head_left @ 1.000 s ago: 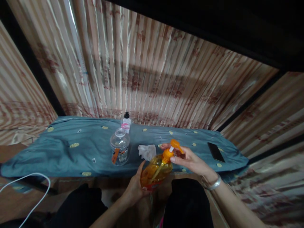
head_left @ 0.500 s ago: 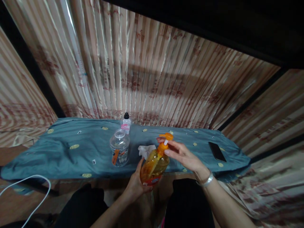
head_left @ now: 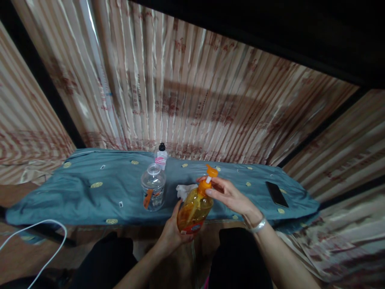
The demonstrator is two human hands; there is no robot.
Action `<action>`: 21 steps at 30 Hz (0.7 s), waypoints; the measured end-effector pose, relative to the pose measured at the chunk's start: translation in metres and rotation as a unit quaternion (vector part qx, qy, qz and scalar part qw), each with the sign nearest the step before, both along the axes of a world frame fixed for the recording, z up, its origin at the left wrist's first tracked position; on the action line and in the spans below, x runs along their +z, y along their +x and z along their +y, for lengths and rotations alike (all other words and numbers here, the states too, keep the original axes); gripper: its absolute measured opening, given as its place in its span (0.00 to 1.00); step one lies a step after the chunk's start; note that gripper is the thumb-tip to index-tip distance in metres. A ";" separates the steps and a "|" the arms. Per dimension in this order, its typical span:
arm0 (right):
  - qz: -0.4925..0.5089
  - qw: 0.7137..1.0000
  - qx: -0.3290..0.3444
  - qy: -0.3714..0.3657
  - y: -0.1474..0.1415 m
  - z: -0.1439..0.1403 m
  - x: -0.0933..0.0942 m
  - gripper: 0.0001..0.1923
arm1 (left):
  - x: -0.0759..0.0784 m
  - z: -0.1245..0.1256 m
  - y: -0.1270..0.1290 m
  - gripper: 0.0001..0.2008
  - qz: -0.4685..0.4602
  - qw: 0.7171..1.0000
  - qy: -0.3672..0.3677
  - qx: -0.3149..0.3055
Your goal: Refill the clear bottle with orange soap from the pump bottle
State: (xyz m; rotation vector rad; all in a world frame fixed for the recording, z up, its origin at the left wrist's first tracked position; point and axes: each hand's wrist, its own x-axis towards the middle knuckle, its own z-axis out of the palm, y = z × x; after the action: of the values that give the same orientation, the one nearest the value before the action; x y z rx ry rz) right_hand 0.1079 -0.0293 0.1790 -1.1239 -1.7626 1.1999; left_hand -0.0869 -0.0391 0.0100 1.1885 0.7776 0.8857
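A clear pump bottle (head_left: 195, 210) of amber liquid, with an orange pump top and a red label low on its side, tilts a little to the right in front of the bed's edge. Wrapped round its lower body is my left hand (head_left: 173, 233), closed on it. My right hand (head_left: 228, 196), with a silver bracelet at the wrist, grips the orange collar under the pump head between thumb and fingers. A crumpled white tissue (head_left: 183, 190) lies just behind the bottle, partly hidden by it.
On the blue bedding (head_left: 78, 200) stand an open clear plastic jar (head_left: 153, 188) and, behind it, a small black-capped bottle (head_left: 161, 158). A black phone (head_left: 276, 194) lies at the right. A white cable (head_left: 61, 228) loops at lower left. Striped curtains (head_left: 192, 100) hang behind.
The pump head's spout has swung from pointing left to pointing up and away. My right hand has shifted slightly at the collar; my left hand keeps its hold. The view moved slightly.
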 end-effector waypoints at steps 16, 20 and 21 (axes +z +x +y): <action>0.042 0.987 0.128 -0.083 0.020 0.033 0.018 0.21 | 0.035 -0.021 0.000 0.46 -0.134 0.970 -0.110 -0.174; 0.043 0.992 0.097 -0.067 0.023 0.034 0.016 0.20 | 0.040 -0.019 0.000 0.46 -0.143 0.969 -0.101 -0.172; 0.046 0.992 0.094 -0.064 0.025 0.034 0.016 0.20 | 0.042 -0.019 0.000 0.47 -0.151 0.968 -0.098 -0.174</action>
State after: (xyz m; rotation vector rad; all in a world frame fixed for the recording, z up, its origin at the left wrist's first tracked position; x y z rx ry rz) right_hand 0.1325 0.0047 0.1947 -0.9732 -1.7715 1.4726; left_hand -0.0868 -0.0582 0.0516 0.9488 0.3832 0.6596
